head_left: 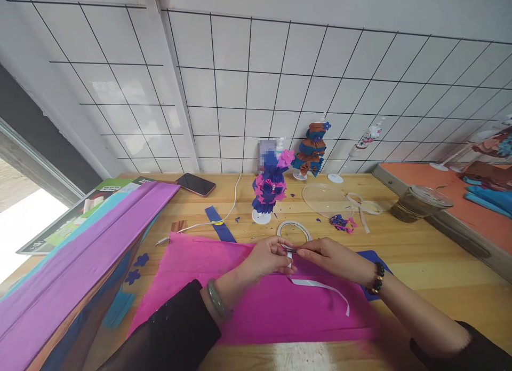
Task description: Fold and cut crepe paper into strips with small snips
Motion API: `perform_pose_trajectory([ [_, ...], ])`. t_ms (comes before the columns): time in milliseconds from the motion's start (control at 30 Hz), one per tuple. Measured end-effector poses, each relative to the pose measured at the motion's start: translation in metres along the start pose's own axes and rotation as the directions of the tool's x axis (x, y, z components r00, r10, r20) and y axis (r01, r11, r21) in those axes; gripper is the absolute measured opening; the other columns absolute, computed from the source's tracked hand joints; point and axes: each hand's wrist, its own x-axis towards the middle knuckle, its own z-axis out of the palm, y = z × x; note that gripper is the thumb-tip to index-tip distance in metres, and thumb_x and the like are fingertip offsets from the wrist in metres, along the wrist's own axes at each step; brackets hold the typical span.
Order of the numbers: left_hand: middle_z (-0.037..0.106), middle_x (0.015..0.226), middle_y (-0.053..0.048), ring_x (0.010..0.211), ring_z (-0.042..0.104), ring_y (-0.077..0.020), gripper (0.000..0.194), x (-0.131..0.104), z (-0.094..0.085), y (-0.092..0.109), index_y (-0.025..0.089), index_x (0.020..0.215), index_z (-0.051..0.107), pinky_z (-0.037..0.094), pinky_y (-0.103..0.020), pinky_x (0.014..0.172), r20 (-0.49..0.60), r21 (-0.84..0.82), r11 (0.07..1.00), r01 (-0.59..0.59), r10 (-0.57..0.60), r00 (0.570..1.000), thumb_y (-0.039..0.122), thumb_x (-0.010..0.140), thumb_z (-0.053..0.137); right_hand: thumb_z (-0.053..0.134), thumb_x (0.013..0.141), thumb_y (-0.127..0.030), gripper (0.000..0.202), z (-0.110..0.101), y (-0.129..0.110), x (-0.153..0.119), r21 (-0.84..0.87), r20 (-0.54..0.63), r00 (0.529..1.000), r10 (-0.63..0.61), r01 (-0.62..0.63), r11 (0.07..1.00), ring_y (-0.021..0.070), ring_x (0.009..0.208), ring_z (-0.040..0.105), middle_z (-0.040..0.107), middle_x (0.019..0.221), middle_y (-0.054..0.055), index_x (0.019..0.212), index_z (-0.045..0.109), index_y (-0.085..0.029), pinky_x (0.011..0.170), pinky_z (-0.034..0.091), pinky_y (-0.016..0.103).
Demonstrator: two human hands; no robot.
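My left hand (266, 261) is closed in a pinch on a narrow strip of white tape (316, 284), whose loose end curls down to the right over a bright pink sheet of crepe paper (248, 312). Facing it, my right hand (334, 258) grips a small slim, dark metallic tool (291, 250), its tip at the left fingers; its exact kind is partly hidden. Both hands are above the far edge of the pink sheet. Just behind them lies a white roll of tape (306, 231).
Left are folded purple crepe paper (100, 248), blue paper flowers (141, 260) and a phone (196, 184). Behind stand decorated stands, one blue and pink (270, 189), one brown and teal (312, 149). To the right are a lidded cup (418, 204) and ribbon (364, 219).
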Motion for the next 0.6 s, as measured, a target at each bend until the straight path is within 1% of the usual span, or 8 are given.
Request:
perform_pose_trajectory([
  [233,0.056,0.059,0.005,0.058,0.064,-0.0147,0.038,0.0007,-0.0003,0.0000,0.014,0.088,0.053,0.052,-0.029,0.062,-0.014,0.012,1.000,0.006,-0.006,1.000,0.010,0.053,0.067,0.039,0.083,-0.053,0.044,0.0015,0.0017,-0.0001,0.076,-0.032,0.999,0.009,-0.006,0.997,0.0154,0.060,0.053,0.063,0.065,0.001,0.081,0.069,-0.020,0.060,0.041,0.027],
  [400,0.055,0.058,0.005,0.059,0.064,-0.0155,0.039,0.0001,0.0001,0.0004,0.015,0.087,0.053,0.052,-0.029,0.062,-0.011,0.011,1.000,0.002,-0.002,1.000,0.013,0.052,0.071,0.039,0.083,-0.053,0.045,0.0015,-0.0015,-0.0002,0.037,-0.058,0.998,0.019,-0.017,0.999,0.0149,0.060,0.054,0.064,0.066,0.001,0.079,0.069,-0.020,0.060,0.040,0.026],
  [600,0.056,0.059,0.005,0.058,0.064,-0.0144,0.042,-0.0010,0.0003,0.0010,0.014,0.088,0.053,0.052,-0.030,0.063,0.002,0.017,1.000,-0.001,0.001,1.000,0.015,0.052,0.073,0.032,0.087,-0.050,0.048,0.0020,-0.0005,0.0009,-0.052,-0.019,0.999,0.025,-0.026,0.998,0.0129,0.057,0.050,0.061,0.064,0.001,0.078,0.067,-0.018,0.057,0.036,0.024],
])
